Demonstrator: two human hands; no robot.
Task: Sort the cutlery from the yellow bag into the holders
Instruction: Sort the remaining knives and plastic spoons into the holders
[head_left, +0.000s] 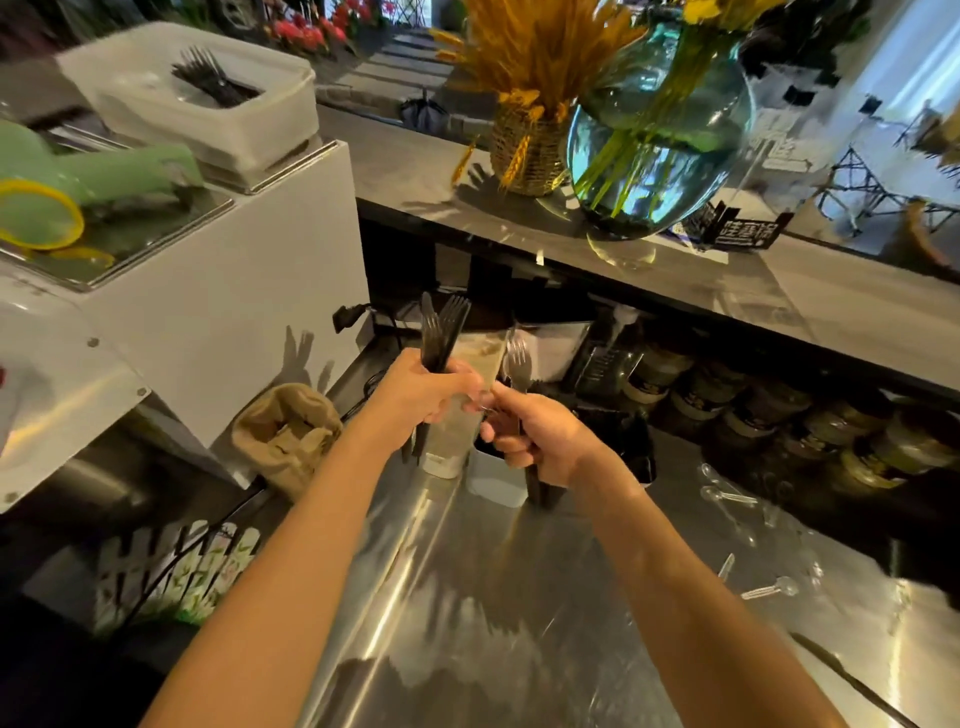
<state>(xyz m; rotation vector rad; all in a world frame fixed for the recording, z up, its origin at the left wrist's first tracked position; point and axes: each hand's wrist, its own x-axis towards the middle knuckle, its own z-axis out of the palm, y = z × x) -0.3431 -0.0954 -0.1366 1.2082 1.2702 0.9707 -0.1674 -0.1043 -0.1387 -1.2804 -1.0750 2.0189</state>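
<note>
My left hand (423, 392) grips a bundle of black plastic forks (441, 330), tines up, above the steel counter. My right hand (530, 436) holds more black forks (518, 358), one with its tines pointing up, close beside the left hand. Just below the hands stand a pale holder (447, 457) and a white holder (491, 483) on the counter. A white tub (218, 114) on top of the machine at the upper left holds more black forks. A crumpled yellowish-brown bag (291, 436) sits left of the hands.
Clear plastic spoons (727, 493) lie scattered on the steel counter (493, 597) to the right. A raised shelf carries a green glass vase (660, 130) and a woven basket (524, 150) of dried stalks. Dark jars (753, 415) line the back under the shelf.
</note>
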